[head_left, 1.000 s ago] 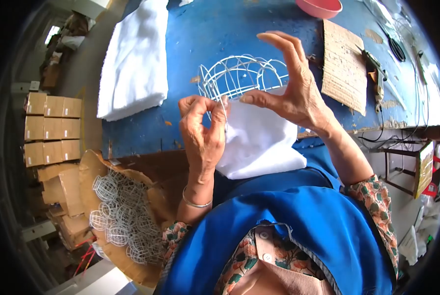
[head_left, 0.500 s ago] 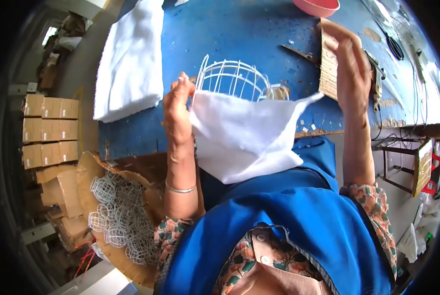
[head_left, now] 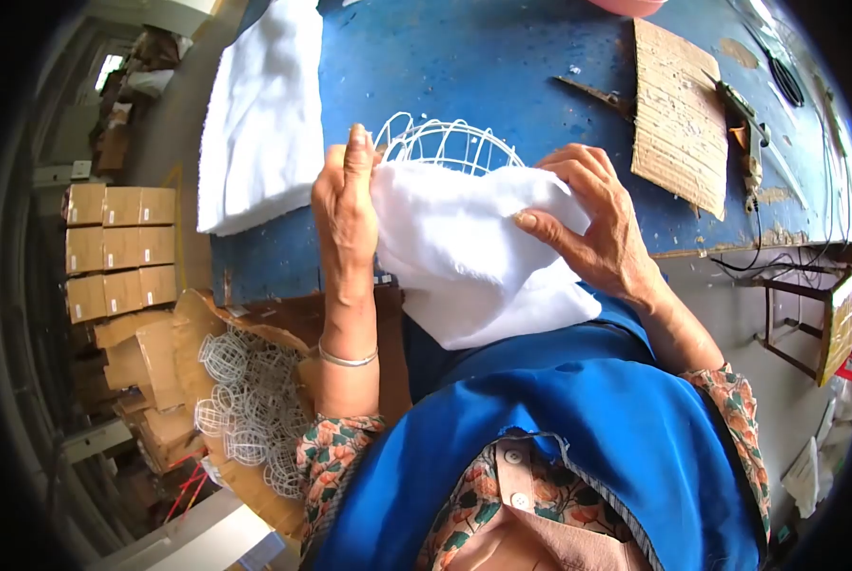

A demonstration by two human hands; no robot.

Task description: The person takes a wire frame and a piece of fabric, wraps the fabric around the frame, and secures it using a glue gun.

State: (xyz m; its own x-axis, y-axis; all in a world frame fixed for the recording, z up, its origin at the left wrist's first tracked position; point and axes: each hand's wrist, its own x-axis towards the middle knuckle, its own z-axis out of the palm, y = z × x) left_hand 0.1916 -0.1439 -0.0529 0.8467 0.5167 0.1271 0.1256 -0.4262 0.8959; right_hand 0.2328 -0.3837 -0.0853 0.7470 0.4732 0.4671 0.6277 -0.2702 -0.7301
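A white wire frame (head_left: 454, 145) with a curved grid shows at the near edge of the blue table, its lower part hidden under white cloth (head_left: 464, 238). That cloth hangs down over the edge toward the blue apron. My left hand (head_left: 348, 195) pinches the cloth's left corner beside the frame, thumb pointing up. On the right, my right hand (head_left: 597, 214) is closed on the cloth's right side, thumb on the near face and fingers behind the top edge.
Folded white cloth (head_left: 264, 114) lies at the table's left. Scissors (head_left: 592, 93), cardboard (head_left: 681, 119), a glue gun (head_left: 751, 143) and a pink bowl (head_left: 627, 6) are on the blue table (head_left: 445, 57). Wire frames (head_left: 254, 400) fill a carton at lower left; boxes (head_left: 121, 252) stand beyond.
The cloth has been drawn up over more of the wire frame. My right hand moved right, away from the frame, then came back left and took hold of the cloth.
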